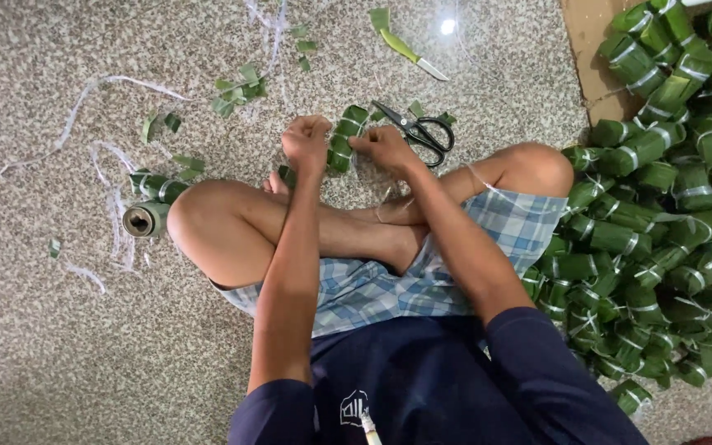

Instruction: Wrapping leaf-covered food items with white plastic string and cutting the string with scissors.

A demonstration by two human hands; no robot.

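I sit cross-legged on a speckled floor. A green leaf-wrapped roll (345, 138) bound with pale string lies between my hands, in front of my crossed feet. My left hand (306, 142) is closed in a fist against the roll's left side, seemingly pinching its string. My right hand (384, 147) grips the roll's right side with bent fingers. Black scissors (419, 130) lie just to the right of my right hand.
A large heap of tied green leaf rolls (661, 206) fills the right side, partly on cardboard (588, 49). A metal tube wrapped in leaf (147, 216) lies by my left knee. A green-handled knife (409, 53), leaf scraps (236, 89) and loose pale strings (84, 91) litter the floor.
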